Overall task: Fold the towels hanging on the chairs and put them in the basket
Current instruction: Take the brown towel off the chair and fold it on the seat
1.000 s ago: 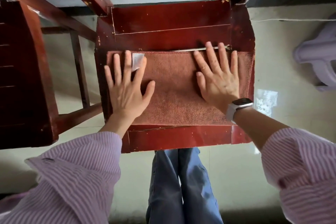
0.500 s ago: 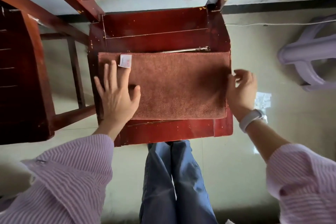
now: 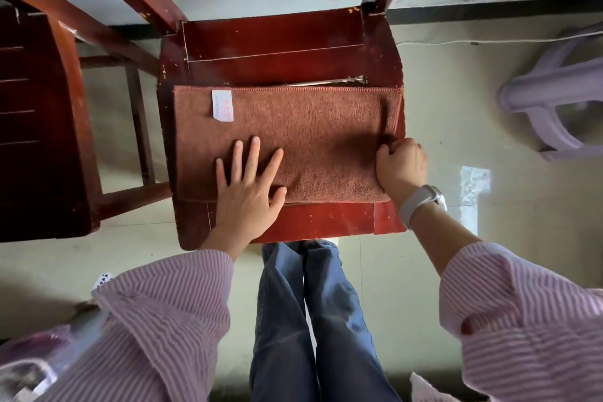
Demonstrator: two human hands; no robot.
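Note:
A brown towel (image 3: 310, 127), folded into a wide rectangle with a white label near its far left corner, lies flat on the seat of a red wooden chair (image 3: 277, 42). My left hand (image 3: 248, 186) presses flat on the towel's near left part, fingers spread. My right hand (image 3: 399, 166) is closed on the towel's right edge near its front corner, and that edge is lifted slightly. No basket can be clearly made out.
A second dark red chair (image 3: 39, 127) stands at the left. A lilac plastic stool (image 3: 554, 98) is on the floor at the right. Something of clear plastic with dark contents (image 3: 29, 365) shows at the bottom left. My legs stand just in front of the chair.
My right hand went from flat on the towel to its right edge and closed on it. My left hand slid toward me and to the middle, uncovering the label.

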